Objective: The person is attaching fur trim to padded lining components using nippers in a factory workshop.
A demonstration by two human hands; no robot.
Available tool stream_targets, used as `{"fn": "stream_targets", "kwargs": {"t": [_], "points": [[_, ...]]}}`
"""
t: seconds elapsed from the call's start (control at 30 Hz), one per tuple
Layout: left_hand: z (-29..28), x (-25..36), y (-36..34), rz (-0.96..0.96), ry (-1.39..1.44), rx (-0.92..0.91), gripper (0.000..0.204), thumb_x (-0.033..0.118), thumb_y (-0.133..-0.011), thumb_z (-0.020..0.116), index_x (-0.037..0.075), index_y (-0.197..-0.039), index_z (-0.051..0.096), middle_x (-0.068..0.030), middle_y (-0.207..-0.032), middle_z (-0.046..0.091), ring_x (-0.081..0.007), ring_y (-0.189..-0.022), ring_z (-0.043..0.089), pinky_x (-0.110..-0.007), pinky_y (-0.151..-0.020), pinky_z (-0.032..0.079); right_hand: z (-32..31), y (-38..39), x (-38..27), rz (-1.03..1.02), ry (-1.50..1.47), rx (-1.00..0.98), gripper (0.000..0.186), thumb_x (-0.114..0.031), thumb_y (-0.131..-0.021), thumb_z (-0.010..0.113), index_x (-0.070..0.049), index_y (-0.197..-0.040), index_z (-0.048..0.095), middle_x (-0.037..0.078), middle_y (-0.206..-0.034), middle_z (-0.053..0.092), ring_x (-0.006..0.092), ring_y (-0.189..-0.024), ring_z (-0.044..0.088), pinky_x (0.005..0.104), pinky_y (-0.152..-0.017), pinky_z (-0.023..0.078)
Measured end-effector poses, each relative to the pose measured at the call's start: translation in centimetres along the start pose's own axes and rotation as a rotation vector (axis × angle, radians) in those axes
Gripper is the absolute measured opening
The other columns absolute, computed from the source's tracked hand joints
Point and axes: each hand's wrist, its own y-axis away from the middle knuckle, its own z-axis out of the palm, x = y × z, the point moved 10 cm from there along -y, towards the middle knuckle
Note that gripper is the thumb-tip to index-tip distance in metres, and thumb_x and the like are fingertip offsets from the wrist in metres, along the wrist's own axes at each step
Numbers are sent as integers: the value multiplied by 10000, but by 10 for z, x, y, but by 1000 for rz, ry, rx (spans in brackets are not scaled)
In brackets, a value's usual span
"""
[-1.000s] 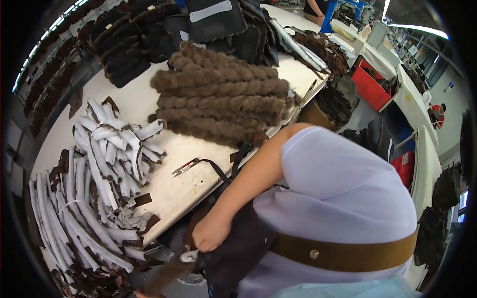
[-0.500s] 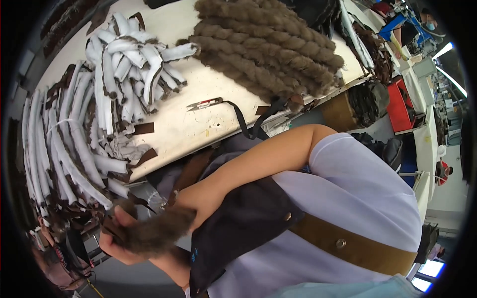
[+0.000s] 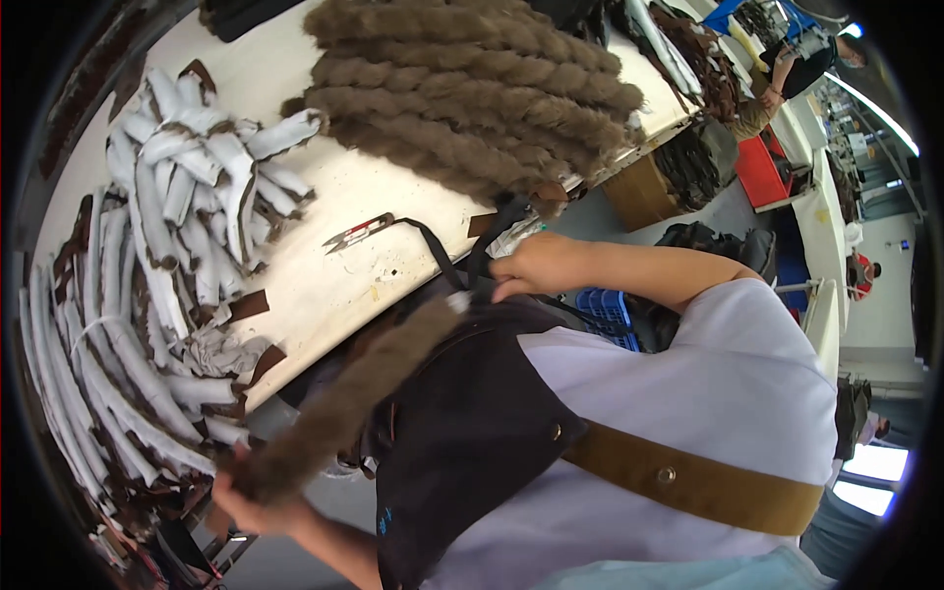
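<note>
My left hand (image 3: 254, 501) grips the lower-left end of a long brown fur strip (image 3: 354, 383), slightly blurred, above my dark apron (image 3: 462, 452). Just beyond the strip's pale upper-right tip, my right hand (image 3: 521, 267) is closed near the table edge, beside a black strap (image 3: 431, 244); what its fingers hold I cannot make out. Small thread snips (image 3: 356, 234) lie on the cream table (image 3: 344, 285), near the strap. Behind them lies a stack of braided brown fur strips (image 3: 462, 98). To the left are piles of white-backed strips (image 3: 167, 187), some bundled with a tie.
Beyond the table's right edge are a cardboard box (image 3: 637, 187), a red bin (image 3: 759, 169), a blue crate (image 3: 605, 313) and dark material (image 3: 688, 147). A co-worker (image 3: 792, 69) in dark clothing is at the upper right; a person in red (image 3: 863, 277) is farther back.
My right hand has moved up and right, away from my left hand. The fur strip now stretches diagonally below it. My left hand holds the lower end. The view has shifted.
</note>
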Motion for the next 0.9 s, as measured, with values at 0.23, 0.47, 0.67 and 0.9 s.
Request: {"fn": "stream_targets", "kwargs": {"t": [0.23,0.47,0.67,0.9], "points": [[89,79,49,161,369,-529,304,-8,-650,682,-20,-904,514,-123,-822,629,-207,-735,638,-298,-707,508,-63,-27,-116,-482,-376,259,462,-400,-744,662,-22,-940,480,134,-883,538,273,-893,531,379,-752,422],[100,100,11,255,50,-530,453,-17,-550,597,58,-991,527,-143,-765,565,-359,-647,543,-398,-603,430,-50,-74,-145,-374,-467,162,519,-233,-725,711,3,-1096,435,177,-1001,542,301,-881,575,356,-750,456],[4,-61,51,-296,-556,-800,527,268,-687,722,52,-1120,512,-187,-1009,545,-365,-849,539,-391,-721,439,-71,-64,-107,-319,-613,210,428,-107,-769,658,-14,-1140,467,106,-1062,533,208,-978,538,288,-843,405],[28,20,-11,-55,153,-407,482,400,-887,434,-18,-1110,525,-144,-1084,537,-258,-970,526,-357,-858,394,-60,-68,-78,-298,-890,245,452,-14,-717,669,-10,-1129,486,96,-1069,503,177,-1011,472,280,-874,358]]}}
